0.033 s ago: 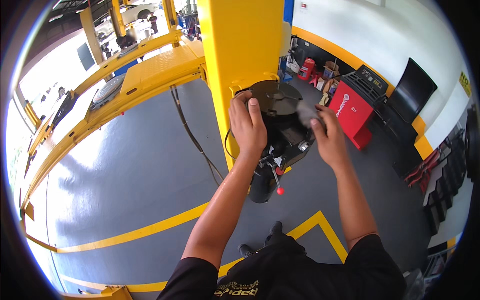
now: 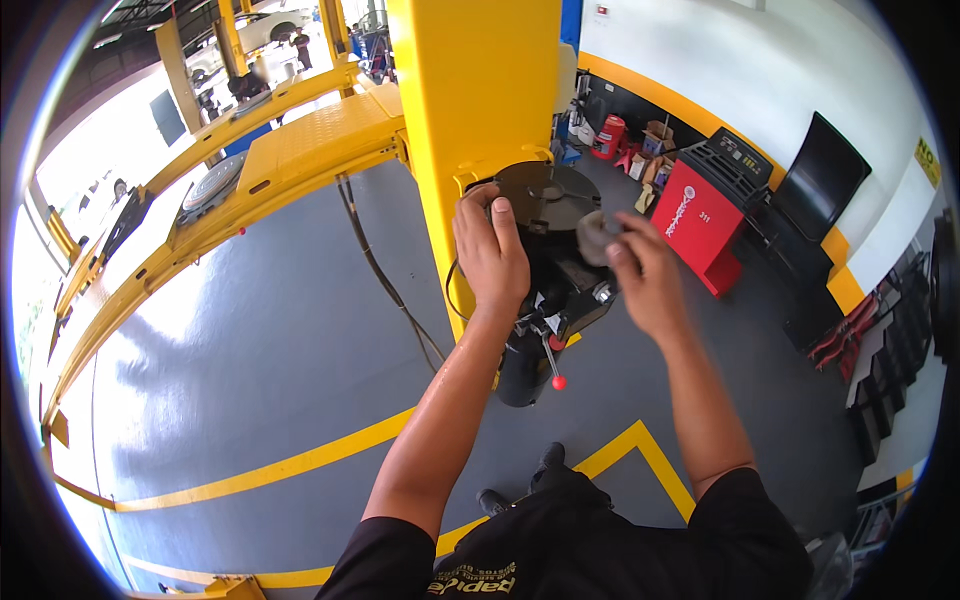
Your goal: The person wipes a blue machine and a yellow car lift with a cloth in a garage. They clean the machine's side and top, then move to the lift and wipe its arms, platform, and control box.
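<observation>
Evidently, the yellow lift post (image 2: pixel 475 80) backs the black power unit (image 2: pixel 572 268), keeping its dark round cover (image 2: pixel 550 195) within reach. The left hand (image 2: pixel 492 248) rests at the cover's left edge, perhaps for steadiness; I cannot tell whether its fingers grip. The right hand's (image 2: pixel 650 280) fingers pinch a blurred grey cloth (image 2: pixel 596 242) at the lower-right edge. Grey floor (image 2: pixel 660 385) gives its elbow room rightward; below, a red-knobbed lever (image 2: pixel 559 382) juts between the forearms.

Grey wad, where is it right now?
In the head view, right of centre: the blurred grey wad is in your right hand, at the lower right edge of the round dark disc.
</observation>
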